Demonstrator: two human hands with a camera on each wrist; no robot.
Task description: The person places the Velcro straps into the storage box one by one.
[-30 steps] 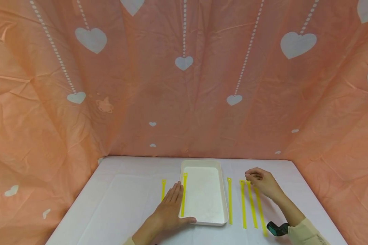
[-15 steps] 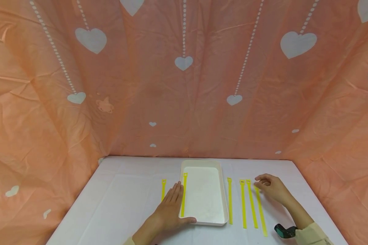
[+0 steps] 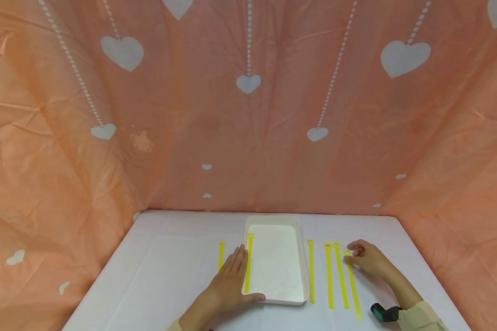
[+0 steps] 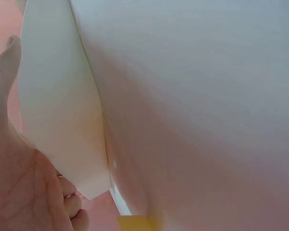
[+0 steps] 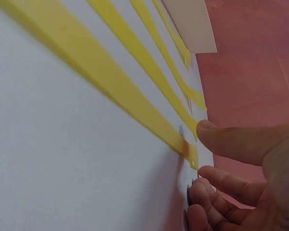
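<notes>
My left hand [image 3: 230,280] rests against the left side of a white tray [image 3: 301,257], fingers straight and thumb along its near edge. Inside the tray, by the left wall, lies a yellow strap [image 3: 249,264] with a slotted end. In the left wrist view the palm [image 4: 24,192] is beside the tray's outer wall [image 4: 62,106]. My right hand [image 3: 369,257] hovers around the slotted end of the rightmost yellow strap [image 3: 353,289], thumb and forefinger apart. The right wrist view has that strap's end [image 5: 193,155] between the thumb [image 5: 236,144] and the other fingers, not pinched.
Right of the tray, several yellow straps lie roughly parallel, among them one close to its wall [image 3: 311,271] and a pair [image 3: 329,276] farther right. Another strap [image 3: 221,253] lies left of the tray, partly behind the left hand. An orange heart-patterned cloth [image 3: 273,147] surrounds the white table [image 3: 157,276].
My right hand has shifted right and a little toward me, away from the middle straps to the rightmost strap's end. The left hand and tray stay put.
</notes>
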